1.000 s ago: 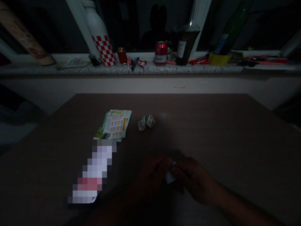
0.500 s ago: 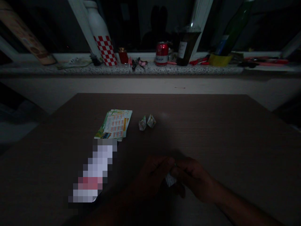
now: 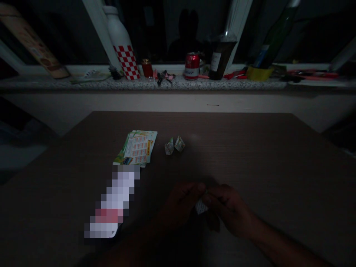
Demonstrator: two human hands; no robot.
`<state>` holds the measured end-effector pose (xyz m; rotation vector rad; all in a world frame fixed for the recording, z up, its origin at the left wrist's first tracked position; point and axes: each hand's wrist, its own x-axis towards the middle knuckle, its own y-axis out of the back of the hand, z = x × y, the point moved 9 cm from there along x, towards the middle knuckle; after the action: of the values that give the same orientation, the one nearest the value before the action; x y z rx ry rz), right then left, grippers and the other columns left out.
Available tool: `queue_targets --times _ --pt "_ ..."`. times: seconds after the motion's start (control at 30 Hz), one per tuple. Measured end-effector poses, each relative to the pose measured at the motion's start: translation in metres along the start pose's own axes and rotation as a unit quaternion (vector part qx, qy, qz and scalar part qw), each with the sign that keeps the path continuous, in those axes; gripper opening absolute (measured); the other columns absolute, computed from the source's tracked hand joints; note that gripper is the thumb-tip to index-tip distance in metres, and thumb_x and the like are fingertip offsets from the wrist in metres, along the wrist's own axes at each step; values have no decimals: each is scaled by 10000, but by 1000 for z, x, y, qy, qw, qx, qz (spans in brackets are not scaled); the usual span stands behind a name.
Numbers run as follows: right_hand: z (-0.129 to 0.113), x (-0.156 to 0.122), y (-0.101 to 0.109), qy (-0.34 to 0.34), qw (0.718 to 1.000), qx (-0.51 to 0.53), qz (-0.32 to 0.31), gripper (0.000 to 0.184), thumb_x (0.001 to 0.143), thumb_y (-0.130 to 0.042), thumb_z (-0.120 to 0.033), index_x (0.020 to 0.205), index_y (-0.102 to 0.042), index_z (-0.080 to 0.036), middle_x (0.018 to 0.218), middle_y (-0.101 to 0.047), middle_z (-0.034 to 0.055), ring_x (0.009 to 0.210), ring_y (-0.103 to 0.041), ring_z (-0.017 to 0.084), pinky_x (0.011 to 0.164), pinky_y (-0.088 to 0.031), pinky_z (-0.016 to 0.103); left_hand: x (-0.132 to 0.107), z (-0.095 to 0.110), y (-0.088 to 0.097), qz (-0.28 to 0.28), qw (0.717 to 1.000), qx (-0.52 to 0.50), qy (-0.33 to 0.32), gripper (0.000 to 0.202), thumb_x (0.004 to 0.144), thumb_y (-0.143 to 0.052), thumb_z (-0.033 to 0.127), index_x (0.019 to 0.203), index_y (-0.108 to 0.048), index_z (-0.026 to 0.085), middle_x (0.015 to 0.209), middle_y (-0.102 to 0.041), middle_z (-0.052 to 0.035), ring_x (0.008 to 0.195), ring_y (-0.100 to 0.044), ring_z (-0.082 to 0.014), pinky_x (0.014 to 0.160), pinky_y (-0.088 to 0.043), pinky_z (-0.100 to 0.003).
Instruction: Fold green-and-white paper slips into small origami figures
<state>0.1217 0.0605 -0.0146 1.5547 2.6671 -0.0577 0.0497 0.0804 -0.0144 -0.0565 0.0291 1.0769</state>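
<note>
A small piece of folded printed paper (image 3: pixel 200 207) is pinched between my two hands, low in the middle of the view. My left hand (image 3: pixel 182 202) grips its left side, the thumb near the top. From the right, my right hand (image 3: pixel 226 207) holds the same piece with thumb and forefinger; its lower fingers curl beneath in shadow. Beyond the hands, two small folded paper shapes (image 3: pixel 179 144) stand side by side on the table. A stack of printed paper slips (image 3: pixel 137 148) lies to their left.
A blurred-out bright phone-like object (image 3: pixel 115 204) lies on the brown table (image 3: pixel 264 155) left of my hands. Along the stone windowsill (image 3: pixel 178 85) stand a checkered bottle (image 3: pixel 126 55), a red can (image 3: pixel 191 66), a dark cup (image 3: pixel 219 59) and a green bottle (image 3: pixel 278 37).
The view has shifted slightly, so the scene sits a little lower. Both hands stay on the folded paper, with barely any finger movement.
</note>
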Motion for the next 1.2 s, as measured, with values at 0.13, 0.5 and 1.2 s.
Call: queue_targets --times 0.13,0.5,1.2 --pt "1 2 1 8 1000 5 -2 476 915 -447 -533 632 -524 -158 450 -517 -18 369 -452 77 379 -327 180 2 -5 -5 -9 999 -42 19 564 847 -468 616 582 -578 132 495 -549 -2 446 -468 -100 445 -324 -203" --pt "0 1 7 16 1000 -13 2 470 938 -432 -502 643 -538 -152 473 -522 -13 403 -462 78 407 -340 188 0 -1 -12 -37 996 -74 17 669 916 -356 575 520 -653 125 482 -604 -52 462 -529 -123 464 -351 -217" --pt "6 7 9 11 996 93 13 517 917 -429 -560 646 -567 -143 470 -502 -20 405 -460 78 417 -364 192 -5 -4 -14 -75 994 -59 47 497 870 -502 533 681 -684 111 554 -566 -17 456 -348 -70 449 -238 -200"
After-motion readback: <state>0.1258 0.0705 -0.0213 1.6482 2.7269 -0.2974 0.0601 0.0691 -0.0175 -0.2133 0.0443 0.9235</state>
